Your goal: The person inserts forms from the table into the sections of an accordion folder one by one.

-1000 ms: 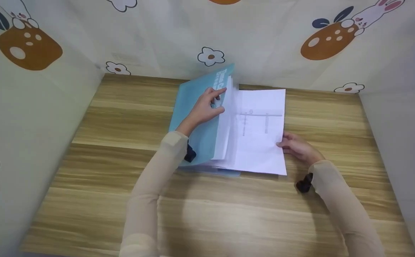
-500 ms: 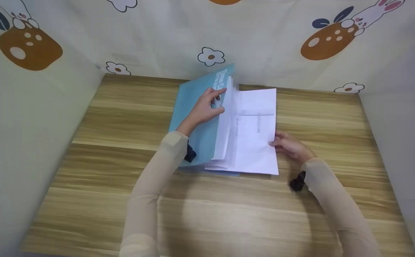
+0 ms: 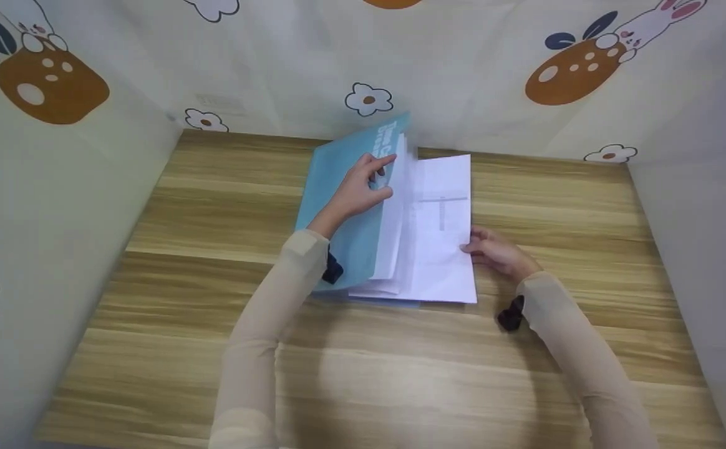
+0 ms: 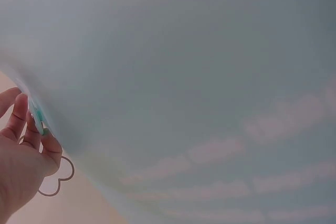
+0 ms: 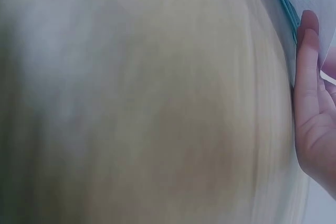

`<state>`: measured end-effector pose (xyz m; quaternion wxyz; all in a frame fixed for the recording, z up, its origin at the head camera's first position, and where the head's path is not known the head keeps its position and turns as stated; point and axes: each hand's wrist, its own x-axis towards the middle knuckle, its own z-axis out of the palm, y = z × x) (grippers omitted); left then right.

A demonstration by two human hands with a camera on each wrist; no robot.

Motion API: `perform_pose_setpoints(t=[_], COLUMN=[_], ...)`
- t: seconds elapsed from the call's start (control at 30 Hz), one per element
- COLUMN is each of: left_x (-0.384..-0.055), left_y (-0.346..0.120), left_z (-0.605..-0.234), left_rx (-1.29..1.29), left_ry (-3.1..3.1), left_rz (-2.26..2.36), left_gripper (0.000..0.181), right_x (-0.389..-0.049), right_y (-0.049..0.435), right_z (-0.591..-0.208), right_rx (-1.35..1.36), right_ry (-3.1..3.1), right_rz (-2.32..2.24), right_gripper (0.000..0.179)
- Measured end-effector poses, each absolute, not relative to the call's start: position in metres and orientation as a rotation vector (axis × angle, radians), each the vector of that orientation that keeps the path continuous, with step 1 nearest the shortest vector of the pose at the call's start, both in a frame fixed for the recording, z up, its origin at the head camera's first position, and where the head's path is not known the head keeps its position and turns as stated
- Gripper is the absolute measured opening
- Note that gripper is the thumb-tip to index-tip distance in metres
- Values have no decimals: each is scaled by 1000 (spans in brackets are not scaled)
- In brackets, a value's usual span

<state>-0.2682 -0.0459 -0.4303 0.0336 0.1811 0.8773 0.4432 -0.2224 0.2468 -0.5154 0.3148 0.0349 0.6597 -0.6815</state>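
Observation:
A blue folder [image 3: 338, 181] with white lettering lies partly opened on the wooden table, its cover and several leaves tilted up. My left hand [image 3: 357, 187] pinches the raised edge of the cover; in the left wrist view the fingers [image 4: 51, 148] curl at that edge and the blue cover fills most of the picture. From the folder's right side sticks out a white printed sheet [image 3: 441, 255], its left part hidden among the leaves. My right hand [image 3: 494, 251] holds the sheet's right edge between thumb and fingers, the fingers [image 5: 307, 72] running underneath it in the right wrist view.
The wooden table [image 3: 388, 380] spreads in front and to both sides. A pale patterned curtain [image 3: 288, 68] with flowers, oranges and rabbits stands close behind the folder, and similar walls flank the table. Black wrist cameras hang under both sleeves [image 3: 272, 312].
My right hand has moved left, and the sheet has slid further in among the folder's leaves, so less of it sticks out. My left hand and the raised cover have stayed put.

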Motion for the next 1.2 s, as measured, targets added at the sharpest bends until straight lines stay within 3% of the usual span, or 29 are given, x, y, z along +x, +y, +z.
perform_pose_setpoints(t=[0.67,1.2], left_x=[-270,-271], left_y=[-45,-45], left_z=[-433,-434], left_rx=[567,575], left_ry=[2720,2712], left_rz=[1332,1357], left_gripper=[59,59], right_x=[-218,-190], right_y=[226,229], right_z=[-517,-506], right_rx=[56,-86], right_ry=[1756,1681], right_rz=[-1818,-1721], right_gripper=[39,70])
